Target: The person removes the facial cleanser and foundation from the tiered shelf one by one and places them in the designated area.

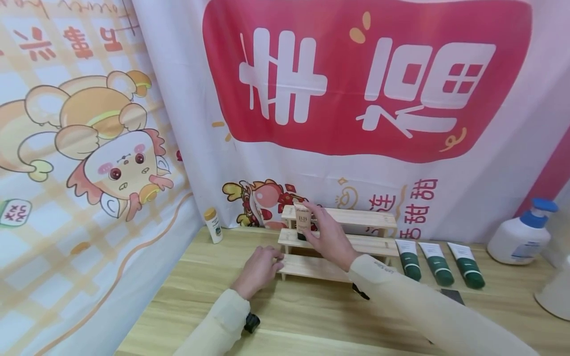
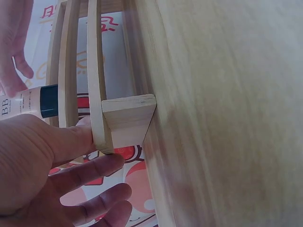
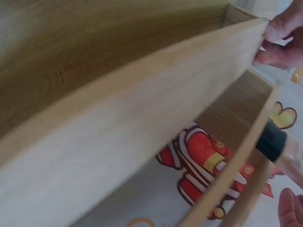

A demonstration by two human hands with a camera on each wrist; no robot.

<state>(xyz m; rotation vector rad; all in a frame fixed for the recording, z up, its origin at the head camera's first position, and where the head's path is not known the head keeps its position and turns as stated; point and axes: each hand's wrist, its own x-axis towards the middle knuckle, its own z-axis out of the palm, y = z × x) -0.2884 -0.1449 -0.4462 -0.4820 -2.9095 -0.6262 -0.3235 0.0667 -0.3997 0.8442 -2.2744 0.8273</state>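
A three-tier wooden display rack (image 1: pixel 318 268) stands on the table against the cloth backdrop. My left hand (image 1: pixel 260 269) pinches the left end of its lowest tier, thumb above and index finger beneath, as the left wrist view shows. In my right hand (image 1: pixel 331 238) is a beige BB cream tube (image 1: pixel 303 221) with a black cap (image 2: pixel 49 101), held upright, cap down, at the left end of the middle tier. Whether the cap bears on the tier I cannot tell. The right wrist view shows the left hand (image 3: pixel 286 40) at the rack's end.
A white bottle with a yellow cap (image 1: pixel 213 226) stands at the back left. Several items are on the right: three green-and-white tubes (image 1: pixel 440 264), a white pump bottle with a blue top (image 1: pixel 520 237), and a white object (image 1: pixel 554 294) at the edge. Printed cloth hangs behind and left.
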